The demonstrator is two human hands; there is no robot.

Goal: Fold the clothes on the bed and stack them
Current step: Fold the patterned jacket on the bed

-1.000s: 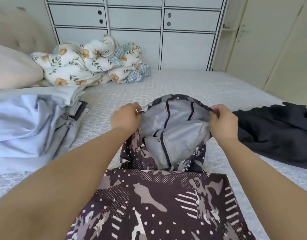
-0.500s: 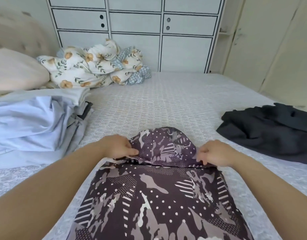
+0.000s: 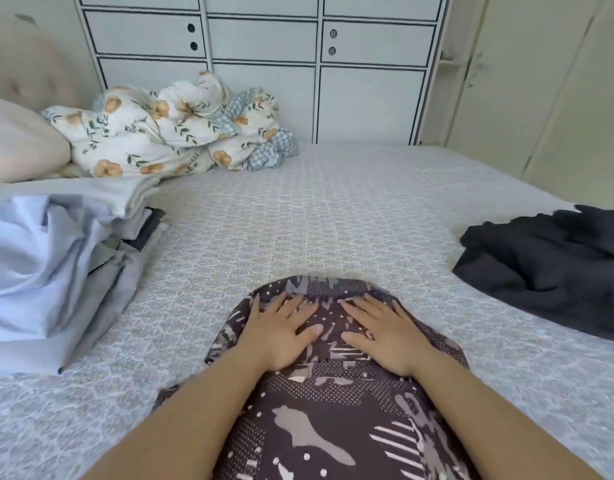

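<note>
Head view: patterned garment (image 3: 333, 410) lies on the bed (image 3: 333, 209) directly before you. Your left hand (image 3: 281, 330) and right hand (image 3: 385, 334) rest flat on its folded top, fingers straight, grasping nothing. Fabric looks soft, light and limp; take its side edges. Folded stack (image 3: 56, 258) left, dark garment (image 3: 548, 271) right.

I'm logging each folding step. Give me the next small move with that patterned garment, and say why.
Probably slide both hands outward to smooth the folded-down top, then fold again. The left hand and right hand lie flat, fingers straight, on the patterned garment, which still stretches long toward the person. The folded stack waits at the left.
</note>
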